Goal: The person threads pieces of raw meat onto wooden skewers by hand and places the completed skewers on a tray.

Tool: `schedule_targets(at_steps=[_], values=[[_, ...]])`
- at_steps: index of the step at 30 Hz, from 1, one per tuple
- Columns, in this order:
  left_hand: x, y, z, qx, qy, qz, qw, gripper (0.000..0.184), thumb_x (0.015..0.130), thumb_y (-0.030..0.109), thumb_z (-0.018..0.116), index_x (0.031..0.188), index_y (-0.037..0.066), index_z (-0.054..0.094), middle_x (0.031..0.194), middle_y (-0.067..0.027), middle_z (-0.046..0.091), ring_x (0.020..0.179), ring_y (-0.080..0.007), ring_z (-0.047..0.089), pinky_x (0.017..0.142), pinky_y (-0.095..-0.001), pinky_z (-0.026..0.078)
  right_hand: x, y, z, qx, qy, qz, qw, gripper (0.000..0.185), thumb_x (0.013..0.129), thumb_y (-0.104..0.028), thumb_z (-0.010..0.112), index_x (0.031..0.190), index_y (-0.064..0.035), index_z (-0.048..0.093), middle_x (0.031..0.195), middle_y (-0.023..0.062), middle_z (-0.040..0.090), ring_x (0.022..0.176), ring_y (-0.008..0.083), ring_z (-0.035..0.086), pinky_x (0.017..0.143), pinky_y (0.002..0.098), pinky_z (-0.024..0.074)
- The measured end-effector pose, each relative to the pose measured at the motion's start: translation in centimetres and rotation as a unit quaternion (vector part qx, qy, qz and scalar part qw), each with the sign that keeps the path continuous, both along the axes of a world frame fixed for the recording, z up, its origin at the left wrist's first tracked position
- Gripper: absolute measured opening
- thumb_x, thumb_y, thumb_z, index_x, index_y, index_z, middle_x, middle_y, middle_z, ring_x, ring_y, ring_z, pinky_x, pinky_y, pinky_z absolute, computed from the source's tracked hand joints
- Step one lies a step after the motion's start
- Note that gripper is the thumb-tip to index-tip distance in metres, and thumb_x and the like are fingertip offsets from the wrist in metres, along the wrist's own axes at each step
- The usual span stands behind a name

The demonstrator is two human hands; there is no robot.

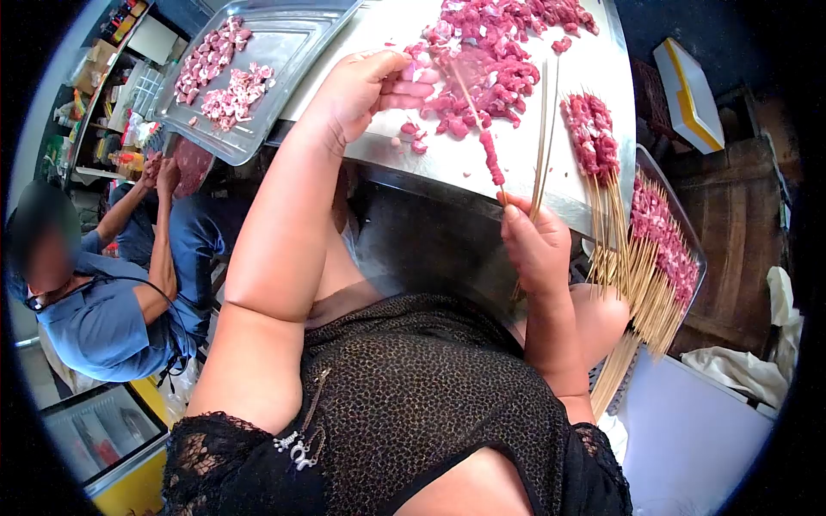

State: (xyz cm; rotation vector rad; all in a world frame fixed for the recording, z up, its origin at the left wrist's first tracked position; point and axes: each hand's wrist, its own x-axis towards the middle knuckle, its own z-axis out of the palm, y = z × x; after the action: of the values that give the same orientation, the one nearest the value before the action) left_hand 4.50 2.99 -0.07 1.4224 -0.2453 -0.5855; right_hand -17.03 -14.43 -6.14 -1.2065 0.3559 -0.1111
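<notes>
My right hand (535, 236) is closed on the lower end of a thin wooden skewer (467, 93), which points up and left with several meat pieces (490, 156) threaded on it. Other bare sticks (545, 129) run up from beside the same hand. At the left edge of the meat pile (490, 64), my left hand (383, 84) has its fingers curled together at a small pink piece; what exactly they grip is too small to make out. The pile of raw cut meat lies on the white board (594, 73).
Finished meat skewers (592, 138) lie at the board's right side, with more in a tray (699, 249) beyond. A metal tray (288, 82) of meat stands at the upper left. A seated person (112, 301) works at the left. A white box (688, 95) stands at the upper right.
</notes>
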Motion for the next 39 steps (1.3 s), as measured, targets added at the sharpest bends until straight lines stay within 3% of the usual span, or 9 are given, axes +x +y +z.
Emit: schedule_targets(at_steps=[2,5,8,15,23,26,28,31,39], values=[[-0.3,-0.6,-0.1,-0.078,0.042,-0.001,0.996,0.025,0.091,0.015,0.044,0.105,-0.003,0.054,0.096,-0.0227,0.063,0.087,-0.0293,0.065,0.078,-0.0372,0.054,-0.1,0.2,0.0,-0.033,0.006,-0.001,0.999,0.021,0.089,-0.008,0.055,0.108,0.0004,0.061,0.069,-0.0036,0.053,0.054,0.0018,0.041,0.049,0.0154,0.032],[-0.6,-1.2,0.0,-0.133,0.068,-0.032,0.988,0.024,0.091,0.014,0.043,0.104,-0.003,0.054,0.099,-0.023,0.063,0.088,-0.0293,0.065,0.078,-0.0371,0.054,-0.1,0.2,-0.5,-0.074,0.006,0.003,0.997,0.021,0.088,-0.008,0.055,0.107,-0.0004,0.062,0.07,-0.0039,0.053,0.059,0.0022,0.044,0.053,0.0159,0.0349],[-1.0,-1.7,0.2,-0.167,0.113,-0.023,0.979,0.023,0.091,0.014,0.045,0.105,-0.003,0.054,0.101,-0.0224,0.062,0.089,-0.0287,0.065,0.077,-0.0358,0.054,-0.1,0.5,-0.5,-0.106,-0.012,-0.01,0.994,0.023,0.088,-0.01,0.056,0.108,0.0025,0.06,0.068,-0.0034,0.052,0.053,0.0013,0.04,0.047,0.015,0.0293],[-2.5,-2.6,0.1,-0.135,0.063,-0.009,0.989,0.023,0.093,0.016,0.048,0.106,-0.003,0.054,0.103,-0.0215,0.062,0.094,-0.0274,0.064,0.075,-0.031,0.055,-0.5,0.3,-0.1,-0.104,0.026,-0.002,0.994,0.021,0.088,-0.007,0.055,0.107,-0.0003,0.063,0.07,-0.0037,0.053,0.058,0.0023,0.044,0.052,0.0164,0.0358],[-3.4,-3.5,-0.2,-0.211,0.104,0.021,0.972,0.025,0.094,0.013,0.043,0.109,-0.005,0.05,0.106,-0.0247,0.06,0.097,-0.0322,0.062,0.083,-0.038,0.053,-0.5,0.7,-0.4,-0.093,0.01,-0.04,0.995,0.021,0.088,-0.006,0.056,0.107,-0.0004,0.063,0.068,-0.0037,0.053,0.057,0.0027,0.044,0.052,0.0168,0.0368],[-3.9,-3.6,0.0,-0.197,0.111,0.021,0.974,0.025,0.094,0.013,0.043,0.109,-0.005,0.051,0.106,-0.0255,0.059,0.098,-0.033,0.061,0.084,-0.0397,0.052,-0.4,0.7,-0.4,-0.148,-0.004,-0.048,0.988,0.02,0.087,-0.006,0.057,0.104,-0.0008,0.064,0.068,-0.0036,0.053,0.058,0.0037,0.046,0.054,0.0176,0.0385],[-3.9,-3.4,0.1,-0.193,0.115,0.016,0.974,0.025,0.094,0.013,0.043,0.108,-0.005,0.051,0.106,-0.0255,0.059,0.098,-0.0329,0.061,0.084,-0.0396,0.053,-0.3,0.0,0.1,-0.291,-0.04,-0.056,0.954,0.017,0.086,-0.006,0.058,0.101,-0.0019,0.066,0.066,-0.0018,0.054,0.059,0.0052,0.048,0.055,0.0195,0.04],[-3.5,-3.1,0.1,-0.182,0.109,0.008,0.977,0.025,0.094,0.014,0.044,0.108,-0.005,0.051,0.105,-0.0252,0.06,0.097,-0.0327,0.061,0.084,-0.0399,0.053,-0.2,-1.0,0.8,-0.366,-0.07,-0.053,0.926,0.016,0.085,-0.005,0.059,0.099,-0.0025,0.066,0.065,0.0007,0.053,0.059,0.0065,0.049,0.055,0.0212,0.0404],[-4.4,-4.3,-0.8,-0.179,0.084,0.037,0.98,0.025,0.094,0.016,0.043,0.108,-0.005,0.05,0.104,-0.0239,0.06,0.092,-0.0329,0.063,0.085,-0.0421,0.051,0.1,-0.6,-0.1,-0.344,-0.081,-0.062,0.933,0.018,0.085,-0.005,0.058,0.102,-0.0011,0.066,0.072,0.0007,0.058,0.061,0.0063,0.05,0.058,0.0202,0.0416]])
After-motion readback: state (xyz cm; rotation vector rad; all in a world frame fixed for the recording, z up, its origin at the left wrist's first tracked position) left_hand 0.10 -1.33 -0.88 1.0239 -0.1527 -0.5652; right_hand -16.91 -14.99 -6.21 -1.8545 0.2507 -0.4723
